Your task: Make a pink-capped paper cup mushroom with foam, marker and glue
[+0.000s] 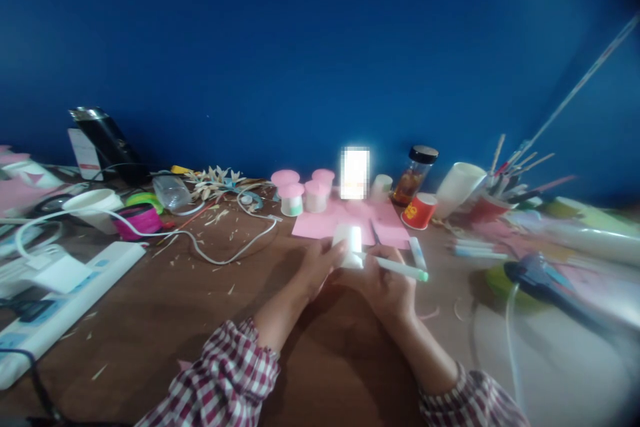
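Observation:
My left hand (320, 268) is closed around a small white paper cup or roll (347, 240); blur hides which. Between the fingers of my right hand (393, 288) is a white marker (403, 268) with a green end pointing right. Its other end meets the white piece near my left thumb. Just beyond both hands lies a sheet of pink paper (313, 223). Several small white cups with pink round tops (291, 199) stand behind it to the left. Another white pen-like piece (417, 252) lies at the paper's right edge.
To the left are a power strip (107, 283), a white cable (220, 261) and a magenta tape roll (137, 219). At right stand a red paper cup (419, 211), a jar (413, 177) and a glue gun (545, 283). A blurred bright screen (355, 173) is at the back.

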A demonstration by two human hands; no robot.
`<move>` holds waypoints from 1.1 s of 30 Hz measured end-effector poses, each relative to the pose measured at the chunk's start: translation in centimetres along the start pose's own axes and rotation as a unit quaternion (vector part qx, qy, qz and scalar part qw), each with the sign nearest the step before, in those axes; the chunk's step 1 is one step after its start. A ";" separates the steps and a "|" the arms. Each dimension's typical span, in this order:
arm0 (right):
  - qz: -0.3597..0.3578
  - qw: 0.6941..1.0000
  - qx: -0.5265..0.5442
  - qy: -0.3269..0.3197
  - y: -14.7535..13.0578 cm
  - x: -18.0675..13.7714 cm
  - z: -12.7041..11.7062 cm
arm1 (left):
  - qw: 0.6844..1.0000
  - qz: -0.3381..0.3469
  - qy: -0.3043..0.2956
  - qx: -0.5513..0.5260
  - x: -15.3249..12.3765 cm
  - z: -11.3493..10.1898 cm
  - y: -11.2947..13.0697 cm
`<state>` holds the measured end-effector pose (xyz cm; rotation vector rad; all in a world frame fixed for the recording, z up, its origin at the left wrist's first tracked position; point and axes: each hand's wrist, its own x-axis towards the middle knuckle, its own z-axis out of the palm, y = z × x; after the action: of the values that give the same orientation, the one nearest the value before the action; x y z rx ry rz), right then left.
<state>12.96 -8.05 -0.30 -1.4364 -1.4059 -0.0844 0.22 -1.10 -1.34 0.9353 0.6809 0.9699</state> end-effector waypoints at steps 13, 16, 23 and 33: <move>-0.014 0.999 0.000 -0.039 0.1 0.0 0.0 | 1.000 -0.012 0.003 -0.005 -0.2 0.2 0.3; -0.027 0.999 -0.004 -0.042 0.2 0.0 0.1 | 1.000 -0.009 0.000 -0.004 -0.2 0.2 0.4; -0.034 0.999 -0.008 -0.040 0.0 0.1 -0.1 | 1.000 -0.007 -0.011 0.006 -0.2 0.2 0.2; -0.040 0.998 -0.011 -0.041 0.2 0.1 0.0 | 1.000 -0.009 -0.012 0.006 -0.3 0.2 0.4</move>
<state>13.11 -7.92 -0.42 -1.4151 -1.5333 -0.0922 0.14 -1.37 -0.85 0.9492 0.6749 0.9370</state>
